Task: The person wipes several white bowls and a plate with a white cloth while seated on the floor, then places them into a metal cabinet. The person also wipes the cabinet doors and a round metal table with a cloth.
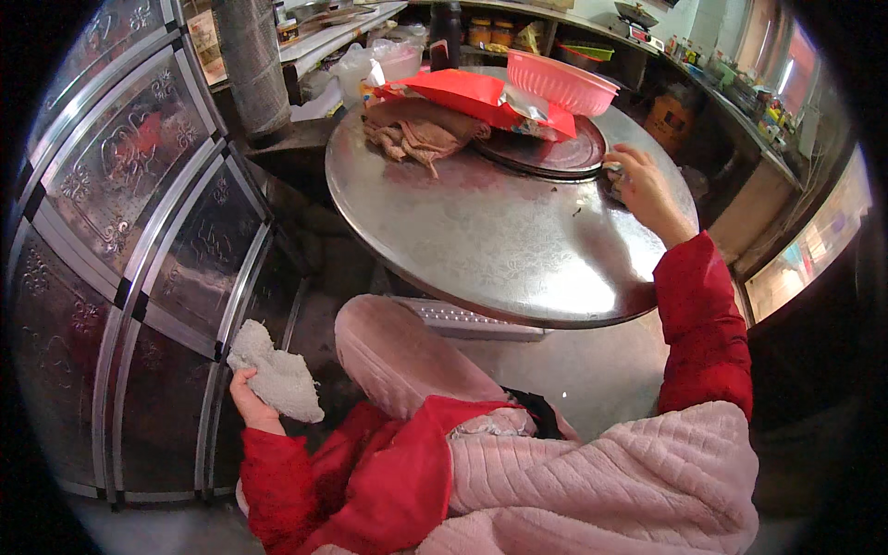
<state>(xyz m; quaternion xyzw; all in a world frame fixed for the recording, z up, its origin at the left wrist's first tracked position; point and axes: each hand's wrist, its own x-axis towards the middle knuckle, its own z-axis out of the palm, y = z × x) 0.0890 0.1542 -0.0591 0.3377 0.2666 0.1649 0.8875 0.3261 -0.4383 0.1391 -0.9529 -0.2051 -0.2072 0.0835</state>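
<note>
My left hand [254,402] grips a whitish cloth [276,371] low at the left, beside the embossed metal cabinet. At the right part of the round metal table [472,243], my right hand [638,184] is closed on a small crumpled, pale thing [613,168], perhaps paper or cloth; the fingers partly hide it. Just left of that hand lies a round dark-red tray or lid [548,149]. A red packet [472,90] and a pink plastic basket [558,83] rest partly over it. A bunched brown cloth [423,132] lies at the table's back left.
Embossed metal cabinet doors [125,166] stand close on the left. Behind the table are a wrapped stovepipe [251,69], a dark bottle [445,35] and shelves with jars [491,32]. A counter [735,111] curves along the right. A perforated metal step or rack [472,317] shows under the table.
</note>
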